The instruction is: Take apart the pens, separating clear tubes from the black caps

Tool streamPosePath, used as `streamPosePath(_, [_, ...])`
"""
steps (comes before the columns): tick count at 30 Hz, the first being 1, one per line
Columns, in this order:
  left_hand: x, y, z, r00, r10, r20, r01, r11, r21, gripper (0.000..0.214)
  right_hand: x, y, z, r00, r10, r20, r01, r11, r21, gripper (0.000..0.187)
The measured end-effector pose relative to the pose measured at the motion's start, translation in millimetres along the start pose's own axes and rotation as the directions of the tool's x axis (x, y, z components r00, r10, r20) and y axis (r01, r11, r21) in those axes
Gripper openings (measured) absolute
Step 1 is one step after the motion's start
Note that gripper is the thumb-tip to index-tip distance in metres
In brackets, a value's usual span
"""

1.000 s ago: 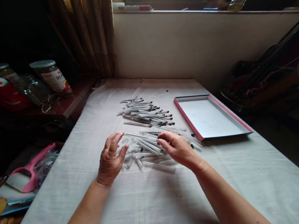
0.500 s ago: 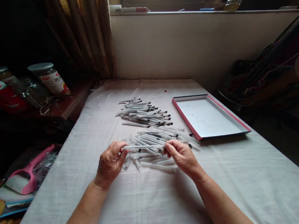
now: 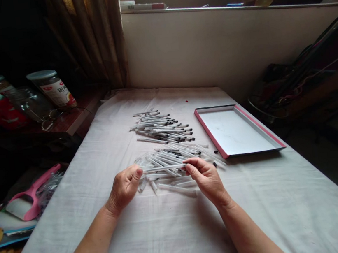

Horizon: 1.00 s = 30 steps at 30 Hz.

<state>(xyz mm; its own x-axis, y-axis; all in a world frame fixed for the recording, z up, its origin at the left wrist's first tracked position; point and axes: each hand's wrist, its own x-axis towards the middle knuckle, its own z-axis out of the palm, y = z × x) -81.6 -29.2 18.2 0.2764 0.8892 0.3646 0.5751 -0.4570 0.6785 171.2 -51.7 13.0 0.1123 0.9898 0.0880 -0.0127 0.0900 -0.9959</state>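
Observation:
A slim whitish pen (image 3: 163, 168) is stretched level between my two hands, above a loose pile of clear pen barrels (image 3: 168, 158). My left hand (image 3: 125, 187) pinches its left end between thumb and fingers. Its right end sits in the closed fingertips of my right hand (image 3: 204, 178), which hide that tip. Behind the pile lies a second heap of pens (image 3: 163, 128), most with dark tips toward the right. Small black caps (image 3: 216, 152) are scattered at the pile's right side.
An open shallow box (image 3: 240, 131) with pink edges rests at the right of the cloth-covered table (image 3: 158, 235). Jars (image 3: 53, 89) and eyeglasses (image 3: 48, 122) stand on a dark cabinet at the left. Below is a pink-handled item (image 3: 33, 196). A small red dot lies at the back.
My left thumb has moved over the pen's left end, and the fingers have closed more tightly. The pen has dropped slightly. Both piles and the box stay in place.

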Motion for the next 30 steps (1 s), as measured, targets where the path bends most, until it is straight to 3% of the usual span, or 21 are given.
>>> streamPosePath(3, [0.2,-1.7,0.3,0.999,-0.040,0.006,0.040,0.998,-0.048,0.053,-1.5,0.1,2.8,1.000,-0.010,-0.005,0.010,1.000,-0.014,0.025])
streamPosePath(8, [0.1,-1.3,6.0,0.990,-0.142,-0.019,0.136,0.975,-0.174,0.036,-0.5,2.5,3.6,0.998,-0.019,-0.060,0.016,0.999,-0.050,0.030])
streamPosePath(15, [0.8,2.3,6.1,0.988,-0.115,-0.100,0.099,0.983,-0.151,0.026,-0.5,4.0,2.5,0.999,-0.015,-0.029,0.014,0.999,-0.045,0.030])
streamPosePath(21, [1.4,-1.4,3.7,0.985,-0.172,0.013,0.171,0.970,-0.175,0.044,-2.0,4.3,5.0,1.000,-0.015,-0.020,0.014,1.000,-0.021,0.028])
streamPosePath(24, [0.5,-3.4,6.7,0.983,-0.182,-0.006,0.177,0.963,-0.203,0.029,-1.2,5.0,3.5,0.999,-0.014,-0.039,0.012,0.999,-0.053,0.028])
streamPosePath(30, [-1.8,-5.0,8.8,0.990,-0.128,-0.051,0.119,0.981,-0.156,0.024,0.3,4.6,-0.7,0.998,-0.036,-0.057,0.029,0.992,-0.124,0.034])
